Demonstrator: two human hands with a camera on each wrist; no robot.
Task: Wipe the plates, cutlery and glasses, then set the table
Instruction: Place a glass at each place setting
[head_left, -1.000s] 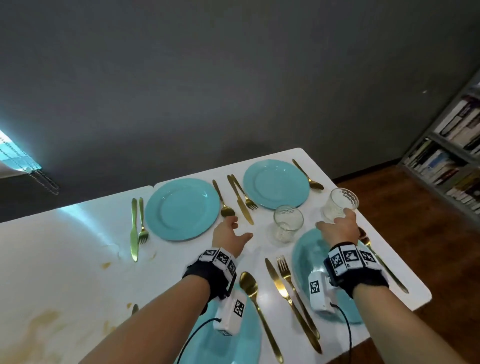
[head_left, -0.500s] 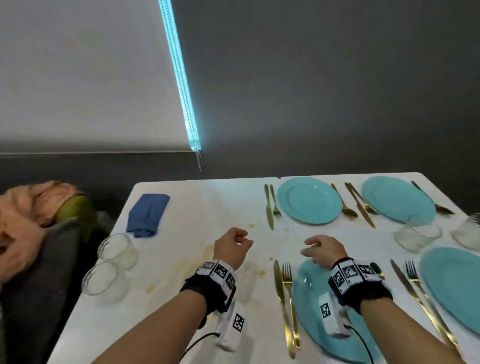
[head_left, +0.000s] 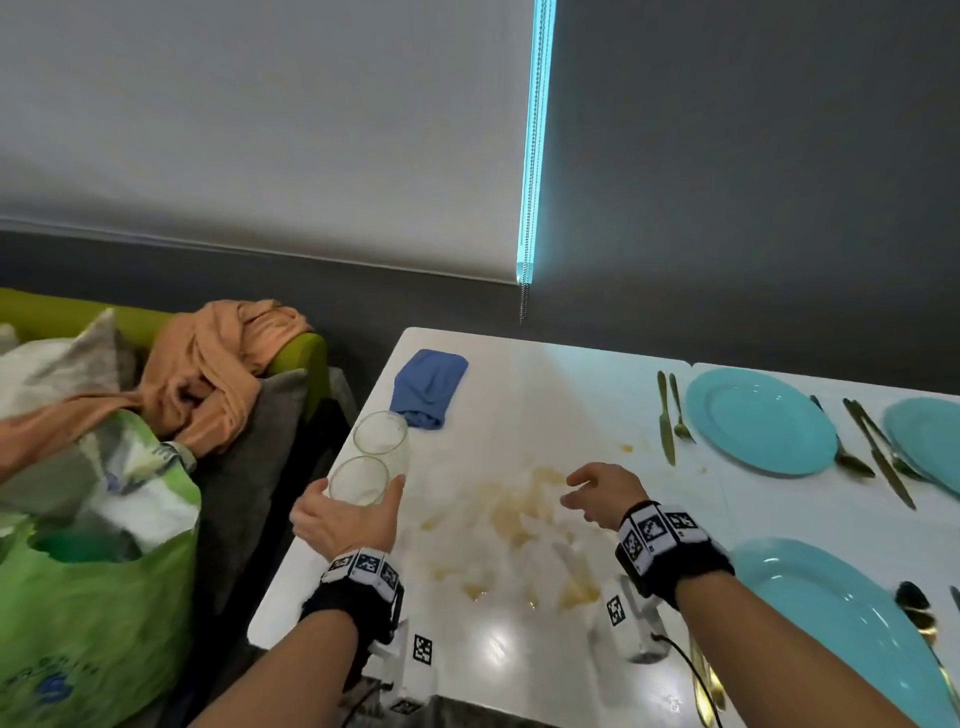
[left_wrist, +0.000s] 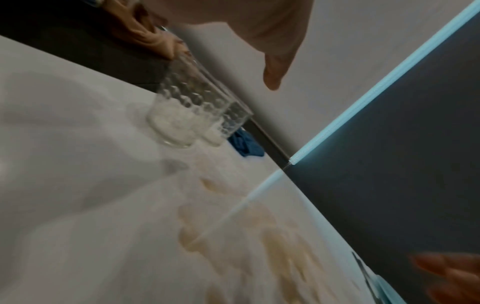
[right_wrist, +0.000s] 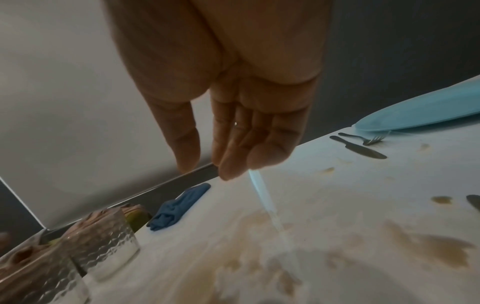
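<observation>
Though curved round the near glass (head_left: 358, 480) with the left hand (head_left: 343, 525), thumb on one side and fingers on the other, cannot tell whether actually gripping it; in the left wrist view, a gap between thumb and glass wall; upright on the white table (head_left: 519, 649) near its left edge, that glass, with the far glass (head_left: 381, 434) just behind it, close enough to look touching; beyond both, towards the far left corner, a crumpled blue cloth (head_left: 428, 389); over the brownish stains (head_left: 519, 509) in mid-table, clear of the surface, the right hand (head_left: 602, 491), fingers loose and slightly spread, holding nothing; to the right, a turquoise plate (head_left: 761, 421) with a gold knife (head_left: 663, 415) and fork (head_left: 679, 410) just to its left; nearer the front edge, another turquoise plate (head_left: 831, 623); off the table's left end, a green bag (head_left: 93, 597) and an orange cloth (head_left: 218, 364)
</observation>
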